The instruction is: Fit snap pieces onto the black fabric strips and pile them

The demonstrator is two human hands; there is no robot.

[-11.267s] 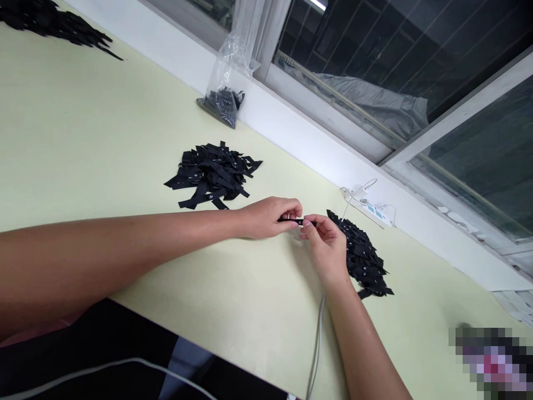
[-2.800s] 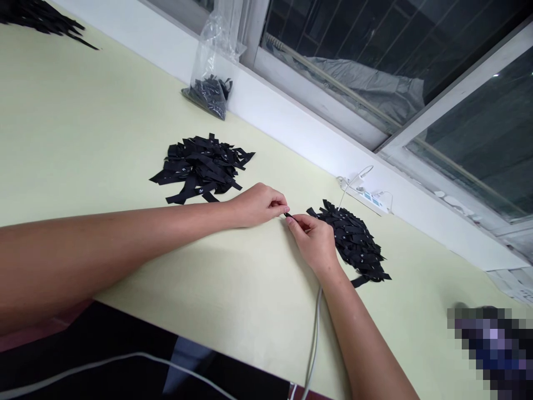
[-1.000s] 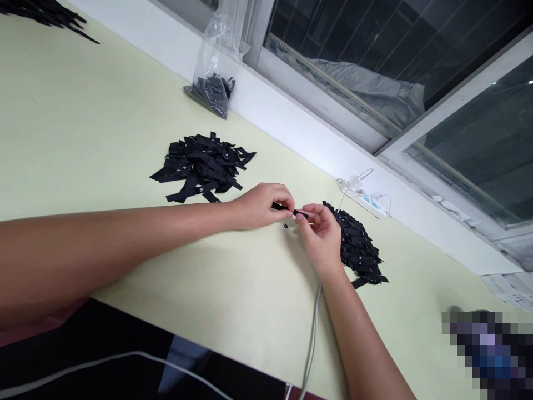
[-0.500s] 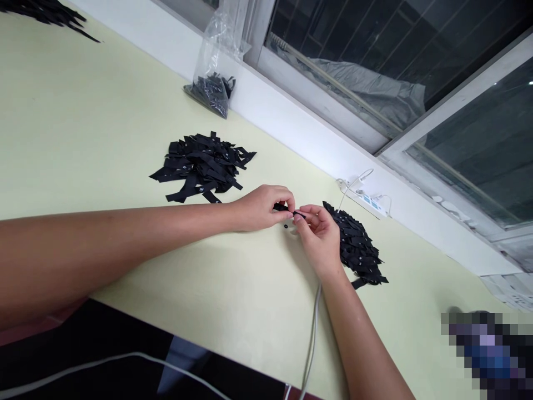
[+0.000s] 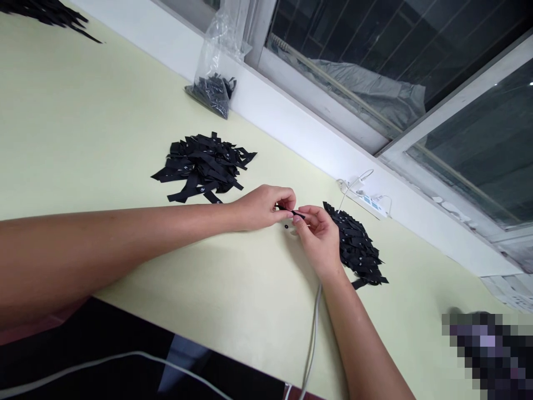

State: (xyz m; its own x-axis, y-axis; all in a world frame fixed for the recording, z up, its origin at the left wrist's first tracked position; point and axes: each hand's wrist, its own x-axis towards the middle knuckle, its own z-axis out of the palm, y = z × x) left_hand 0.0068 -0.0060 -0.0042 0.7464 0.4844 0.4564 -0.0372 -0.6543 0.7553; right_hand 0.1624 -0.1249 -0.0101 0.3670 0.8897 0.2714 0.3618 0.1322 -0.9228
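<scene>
Between my two hands is a short black fabric strip, pinched at both ends just above the table. My left hand grips one end between thumb and forefinger. At the other end, my right hand holds it with thumb and fingertips. A tiny black round piece lies on the table below the strip, beside something small and pale that I cannot make out. One pile of black strips with small white marks lies beyond my left wrist. A second pile of strips is right of my right hand, which partly covers it.
A clear plastic bag with black pieces stands against the white ledge. More black strips lie at the far left. A white power strip with plugs sits by the window. A grey cable runs over the table's front edge.
The strip has turned slightly in my fingers and shows a thinner edge near my left hand. Both hands stay in nearly the same place.
</scene>
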